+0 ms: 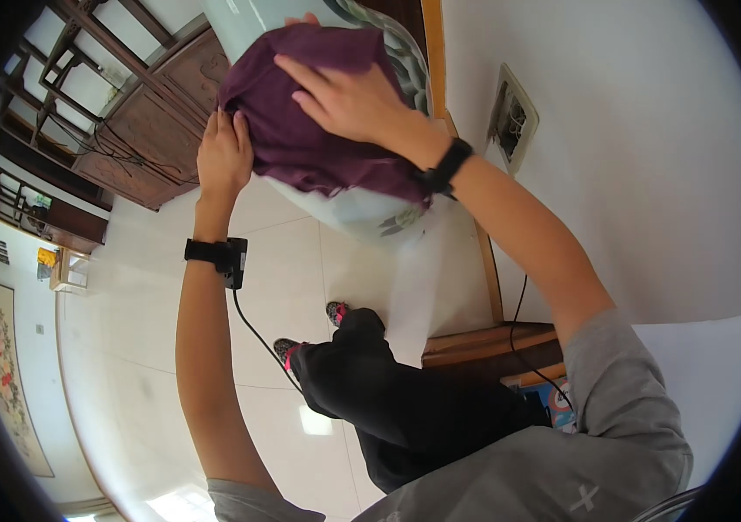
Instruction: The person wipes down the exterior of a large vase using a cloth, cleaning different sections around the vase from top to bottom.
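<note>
A dark purple cloth lies bunched over the side of a large glossy white-and-green porcelain vase with painted leaves. At the cloth's left edge, my left hand has its fingers closed on the fabric; its thumb is hidden. My right hand rests on top of the cloth, two fingers stretched out and apart, with a fold of fabric beside them. A few fingertips show past the cloth's far edge; whose they are, I cannot tell. Both wrists wear black straps, with a cable trailing from the left one.
Carved wooden cabinets with open shelving stand to the left. A white wall with a recessed wiring box rises on the right. Below are a pale tiled floor and a low wooden ledge near my legs.
</note>
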Available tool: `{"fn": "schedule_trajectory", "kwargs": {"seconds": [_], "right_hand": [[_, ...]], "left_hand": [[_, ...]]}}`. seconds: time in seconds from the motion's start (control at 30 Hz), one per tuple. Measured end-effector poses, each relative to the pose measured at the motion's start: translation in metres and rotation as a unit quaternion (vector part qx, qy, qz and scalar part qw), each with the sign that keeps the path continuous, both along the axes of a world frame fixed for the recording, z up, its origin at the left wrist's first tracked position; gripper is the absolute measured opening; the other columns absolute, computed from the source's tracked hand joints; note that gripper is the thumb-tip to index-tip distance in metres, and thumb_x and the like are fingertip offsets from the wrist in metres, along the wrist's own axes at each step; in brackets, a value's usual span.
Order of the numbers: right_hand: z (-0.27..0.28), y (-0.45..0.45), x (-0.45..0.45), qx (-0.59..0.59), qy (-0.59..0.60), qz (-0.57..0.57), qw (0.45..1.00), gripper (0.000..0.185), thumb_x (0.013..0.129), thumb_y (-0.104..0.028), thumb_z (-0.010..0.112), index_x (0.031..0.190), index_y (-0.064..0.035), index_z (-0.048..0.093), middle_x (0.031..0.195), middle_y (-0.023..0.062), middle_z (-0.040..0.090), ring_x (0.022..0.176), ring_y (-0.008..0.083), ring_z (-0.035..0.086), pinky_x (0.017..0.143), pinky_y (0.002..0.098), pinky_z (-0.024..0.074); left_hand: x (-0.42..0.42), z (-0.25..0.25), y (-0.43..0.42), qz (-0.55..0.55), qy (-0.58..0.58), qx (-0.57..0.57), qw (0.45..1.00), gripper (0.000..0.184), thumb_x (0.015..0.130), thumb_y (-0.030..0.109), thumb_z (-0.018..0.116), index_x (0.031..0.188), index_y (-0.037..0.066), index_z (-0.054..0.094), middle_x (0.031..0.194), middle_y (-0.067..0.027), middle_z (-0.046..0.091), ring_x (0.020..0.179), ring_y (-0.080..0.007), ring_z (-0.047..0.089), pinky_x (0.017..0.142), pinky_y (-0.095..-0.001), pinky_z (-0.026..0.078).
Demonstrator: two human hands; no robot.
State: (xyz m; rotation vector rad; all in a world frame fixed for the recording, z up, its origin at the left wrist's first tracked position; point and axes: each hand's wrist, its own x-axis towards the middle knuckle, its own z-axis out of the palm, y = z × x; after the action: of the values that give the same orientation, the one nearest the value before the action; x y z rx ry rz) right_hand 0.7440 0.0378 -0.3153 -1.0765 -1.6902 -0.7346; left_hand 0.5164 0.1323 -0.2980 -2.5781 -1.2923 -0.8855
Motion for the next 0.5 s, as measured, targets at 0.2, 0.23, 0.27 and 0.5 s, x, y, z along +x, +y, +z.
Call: {"fn": "schedule_trajectory", "kwargs": {"seconds": [0.2, 0.23, 0.27, 0.5], "right_hand": [[-0.008, 0.011, 0.003, 0.036, -0.026, 0.031, 0.999, 0.045, 0.089, -0.021, 0.065, 0.132, -0.0079, 0.062, 0.160, 0.0229, 0.035, 0.150, 0.0404, 0.031, 0.112, 0.0444, 0.0415], [-0.010, 0.008, 0.003, 0.017, -0.019, 0.046, 0.999, 0.053, 0.089, -0.017, 0.064, 0.140, -0.0065, 0.056, 0.163, 0.0232, 0.030, 0.152, 0.0381, 0.028, 0.118, 0.0439, 0.0340], [-0.010, 0.007, 0.003, 0.012, -0.019, 0.051, 0.998, 0.053, 0.089, -0.017, 0.064, 0.141, -0.0065, 0.056, 0.163, 0.0237, 0.029, 0.152, 0.0391, 0.027, 0.119, 0.0447, 0.0323], [-0.006, -0.009, 0.002, -0.005, 0.007, 0.093, 0.996, 0.057, 0.086, -0.015, 0.062, 0.142, -0.0077, 0.055, 0.163, 0.0257, 0.027, 0.154, 0.0421, 0.019, 0.121, 0.0475, 0.0269]], "left_hand": [[-0.014, -0.025, -0.004, -0.022, 0.027, 0.048, 0.998, 0.046, 0.104, 0.021, 0.044, 0.129, -0.018, 0.050, 0.113, -0.0333, 0.061, 0.099, -0.0505, 0.063, 0.086, -0.0542, 0.053], [-0.016, -0.024, -0.008, -0.009, 0.057, 0.028, 0.998, 0.047, 0.102, 0.021, 0.045, 0.129, -0.018, 0.050, 0.114, -0.0335, 0.061, 0.099, -0.0500, 0.064, 0.086, -0.0537, 0.054], [-0.016, -0.021, -0.010, 0.003, 0.086, 0.013, 0.996, 0.048, 0.100, 0.020, 0.046, 0.130, -0.018, 0.049, 0.114, -0.0337, 0.061, 0.099, -0.0495, 0.064, 0.086, -0.0533, 0.054], [-0.008, -0.011, -0.021, 0.061, 0.237, 0.000, 0.970, 0.057, 0.091, 0.020, 0.054, 0.131, -0.020, 0.046, 0.115, -0.0338, 0.062, 0.101, -0.0454, 0.067, 0.087, -0.0483, 0.057]]}}
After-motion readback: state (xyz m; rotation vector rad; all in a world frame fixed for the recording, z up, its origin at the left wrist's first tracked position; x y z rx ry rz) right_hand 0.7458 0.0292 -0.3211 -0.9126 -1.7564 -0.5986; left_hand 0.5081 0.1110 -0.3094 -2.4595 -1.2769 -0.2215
